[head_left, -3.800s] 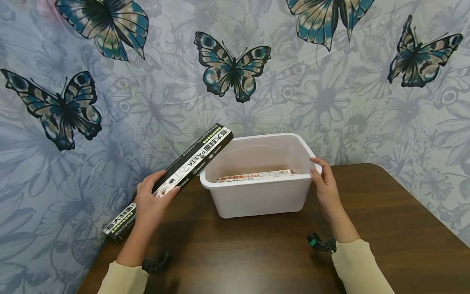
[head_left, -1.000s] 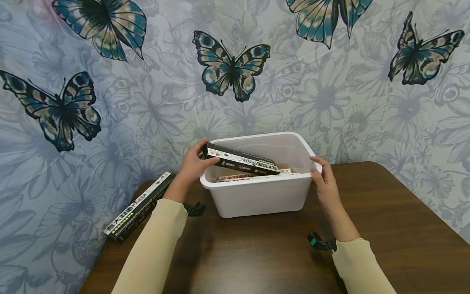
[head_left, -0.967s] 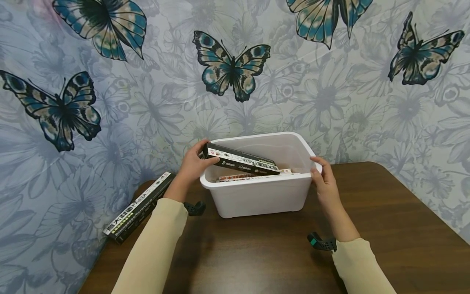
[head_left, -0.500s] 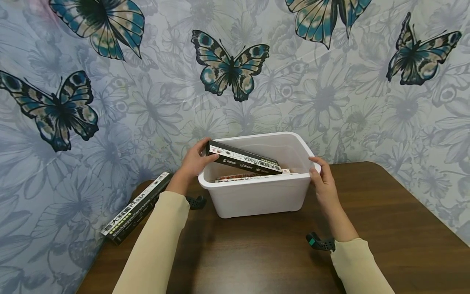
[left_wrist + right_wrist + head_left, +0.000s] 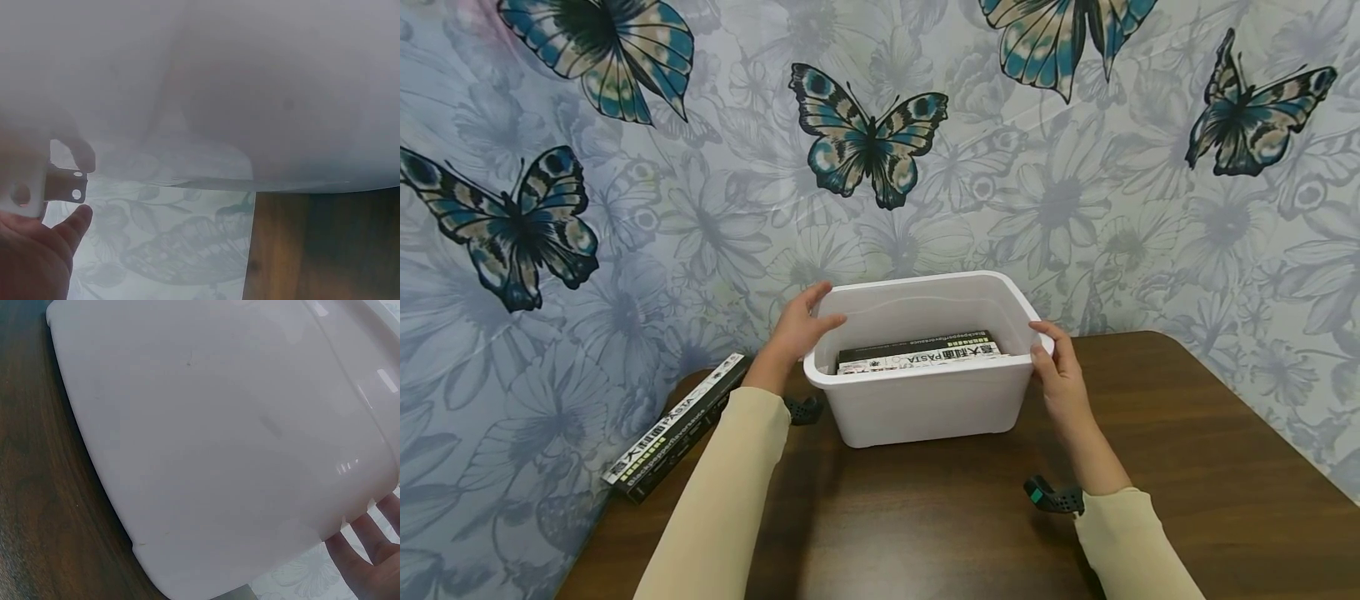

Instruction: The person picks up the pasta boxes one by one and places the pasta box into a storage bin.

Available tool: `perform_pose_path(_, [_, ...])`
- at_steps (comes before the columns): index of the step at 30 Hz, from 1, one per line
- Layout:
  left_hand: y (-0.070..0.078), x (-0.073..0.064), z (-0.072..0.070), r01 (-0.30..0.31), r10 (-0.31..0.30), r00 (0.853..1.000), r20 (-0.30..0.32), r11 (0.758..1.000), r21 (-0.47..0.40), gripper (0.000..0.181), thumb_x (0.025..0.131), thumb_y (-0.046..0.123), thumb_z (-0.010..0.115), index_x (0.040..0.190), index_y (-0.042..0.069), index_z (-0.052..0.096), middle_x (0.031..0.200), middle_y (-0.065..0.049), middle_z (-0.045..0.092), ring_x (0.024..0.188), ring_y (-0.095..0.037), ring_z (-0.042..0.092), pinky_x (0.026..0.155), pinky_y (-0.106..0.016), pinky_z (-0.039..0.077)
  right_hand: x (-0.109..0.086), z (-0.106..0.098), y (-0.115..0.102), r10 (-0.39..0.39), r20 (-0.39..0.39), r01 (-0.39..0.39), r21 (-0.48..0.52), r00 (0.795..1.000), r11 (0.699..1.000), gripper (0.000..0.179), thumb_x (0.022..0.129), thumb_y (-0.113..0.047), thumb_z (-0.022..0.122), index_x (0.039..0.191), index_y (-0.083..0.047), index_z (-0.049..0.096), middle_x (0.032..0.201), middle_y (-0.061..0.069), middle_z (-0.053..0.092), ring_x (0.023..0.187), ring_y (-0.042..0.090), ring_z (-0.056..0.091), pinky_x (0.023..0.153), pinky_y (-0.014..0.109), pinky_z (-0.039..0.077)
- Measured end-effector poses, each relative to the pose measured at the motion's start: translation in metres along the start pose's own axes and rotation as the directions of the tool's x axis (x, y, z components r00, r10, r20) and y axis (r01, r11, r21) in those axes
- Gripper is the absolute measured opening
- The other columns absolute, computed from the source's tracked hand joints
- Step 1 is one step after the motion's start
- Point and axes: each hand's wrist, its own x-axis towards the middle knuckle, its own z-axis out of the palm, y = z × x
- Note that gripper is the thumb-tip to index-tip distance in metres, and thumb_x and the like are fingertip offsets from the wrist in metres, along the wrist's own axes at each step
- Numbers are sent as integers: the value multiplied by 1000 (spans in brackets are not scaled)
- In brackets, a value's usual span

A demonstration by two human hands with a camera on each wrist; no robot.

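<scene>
A white plastic bin (image 5: 932, 408) stands upright on the table. Inside it lies a black pasta box (image 5: 917, 344) with a white label, its lower part hidden by the front wall. My left hand (image 5: 793, 337) is at the bin's left rim, thumb and fingers spread and holding nothing. In the left wrist view its fingertips (image 5: 78, 219) show beside the bin's wall. My right hand (image 5: 1063, 379) grips the right rim, thumb at the front corner; the right wrist view shows its fingers (image 5: 369, 540) at the bin's edge.
A second black pasta box (image 5: 677, 429) lies slanted at the table's left edge, close to my left sleeve (image 5: 722, 483). The brown wooden table (image 5: 925, 517) meets a butterfly-patterned backdrop (image 5: 1060, 208) behind the bin.
My left hand has carried a black pasta box from the left into the bin and let it go; the box has dropped down flat inside. The right hand has stayed on the rim.
</scene>
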Motion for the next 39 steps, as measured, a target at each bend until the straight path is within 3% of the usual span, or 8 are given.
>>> perform_pose_path(15, [-10, -1, 5, -26, 17, 997, -76, 992, -120, 71, 94, 23, 68, 156, 11, 34, 162, -7, 35, 153, -27, 25, 124, -47, 22, 0, 0, 1, -22, -6, 22, -6, 1000, 1000, 42, 107, -20, 41, 147, -6, 36, 143, 2, 39, 122, 21, 44, 90, 15, 45])
perform_pose_path(22, [-19, -5, 8, 6, -37, 995, -95, 948, -317, 66, 98, 17, 64, 156, 11, 34, 162, -6, 35, 153, -23, 26, 122, -43, 27, -1, -1, 0, -12, -2, 12, -26, 1000, 1000, 42, 107, -22, 41, 147, -9, 38, 144, 2, 38, 121, 19, 44, 89, 15, 45])
perform_pose_path(33, [-22, -21, 9, 45, -81, 994, -67, 904, -424, 58, 101, 5, 52, 156, 16, 35, 162, -7, 34, 149, -25, 34, 117, -46, 35, -1, 0, -1, -7, -2, 7, -32, 1000, 999, 43, 107, -23, 41, 147, -8, 37, 146, 4, 38, 122, 19, 44, 90, 14, 44])
perform_pose_path(39, [-23, -26, 11, 31, -69, 995, -72, 901, -433, 56, 102, 6, 50, 155, 16, 34, 161, -10, 37, 147, -27, 37, 116, -48, 36, 0, 0, -1, -10, 0, 10, -26, 1000, 1000, 43, 107, -22, 41, 147, -7, 37, 147, 2, 37, 123, 18, 42, 89, 13, 43])
